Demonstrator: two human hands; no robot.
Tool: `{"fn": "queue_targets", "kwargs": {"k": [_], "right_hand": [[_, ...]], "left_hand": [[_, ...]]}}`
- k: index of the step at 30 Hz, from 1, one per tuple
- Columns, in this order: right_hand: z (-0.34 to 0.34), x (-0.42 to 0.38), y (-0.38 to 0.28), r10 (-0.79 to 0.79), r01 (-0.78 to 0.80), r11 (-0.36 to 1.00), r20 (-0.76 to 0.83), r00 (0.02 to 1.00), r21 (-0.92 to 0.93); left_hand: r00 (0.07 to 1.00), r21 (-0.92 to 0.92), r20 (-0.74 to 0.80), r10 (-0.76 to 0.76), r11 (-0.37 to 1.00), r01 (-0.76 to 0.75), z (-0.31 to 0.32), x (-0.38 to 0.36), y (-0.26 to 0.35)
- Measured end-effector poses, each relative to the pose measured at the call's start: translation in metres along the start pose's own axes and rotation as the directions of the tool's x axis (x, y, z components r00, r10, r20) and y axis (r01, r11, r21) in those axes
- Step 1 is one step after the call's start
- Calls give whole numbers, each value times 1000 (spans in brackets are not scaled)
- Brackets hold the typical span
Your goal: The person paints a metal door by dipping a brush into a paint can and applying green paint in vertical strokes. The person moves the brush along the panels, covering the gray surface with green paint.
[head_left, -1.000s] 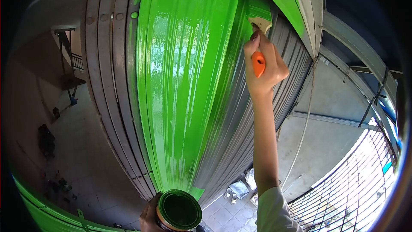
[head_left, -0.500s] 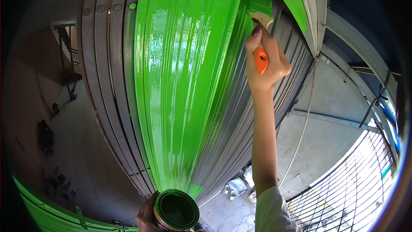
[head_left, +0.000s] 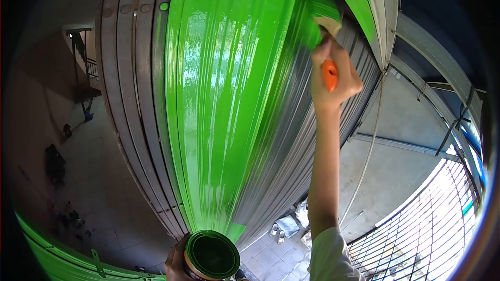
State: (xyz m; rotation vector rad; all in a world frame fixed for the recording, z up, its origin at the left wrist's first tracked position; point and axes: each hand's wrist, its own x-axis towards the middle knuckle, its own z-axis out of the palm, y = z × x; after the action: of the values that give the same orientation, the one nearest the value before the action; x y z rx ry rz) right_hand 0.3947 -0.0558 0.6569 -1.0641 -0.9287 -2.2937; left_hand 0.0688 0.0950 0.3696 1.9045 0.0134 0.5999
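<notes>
In the head view my right hand is closed round a paintbrush with an orange handle end. Its bristles, loaded with green paint, press on the upper part of a ribbed metal panel and look blurred. Fresh green paint shines on the wide strip to the left of the brush, while the grey ribbed metal below it is mostly bare. At the bottom, my left hand grips an open paint can by its side. Green coats the can's rim, and dark green paint shows inside.
Bare grey metal slats run down left of the painted strip. A thin rope hangs at the right, before a pale wall. A barred window grille is at lower right. Far below are a tiled floor and pale bags.
My right hand and the paintbrush have moved a little right and slightly down across the metal, with green now spread further right. The can in my left hand has barely shifted.
</notes>
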Motion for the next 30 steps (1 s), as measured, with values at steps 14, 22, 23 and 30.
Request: {"fn": "queue_targets", "kwargs": {"k": [14,22,23,30], "right_hand": [[-14,2,-2,42,-39,997,42,998,-68],[-22,13,-13,37,-34,999,-69,997,38],[-16,12,-5,37,-34,998,-54,998,51],[-30,-9,-10,100,-101,994,32,994,41]], "left_hand": [[998,-17,-15,55,998,-55,1,-1,-8],[1000,-35,-4,23,999,-24,1,-2,-5],[1000,-39,4,10,999,-9,1,-1,-3],[1000,-25,9,5,1000,-5,2,0,1]]}}
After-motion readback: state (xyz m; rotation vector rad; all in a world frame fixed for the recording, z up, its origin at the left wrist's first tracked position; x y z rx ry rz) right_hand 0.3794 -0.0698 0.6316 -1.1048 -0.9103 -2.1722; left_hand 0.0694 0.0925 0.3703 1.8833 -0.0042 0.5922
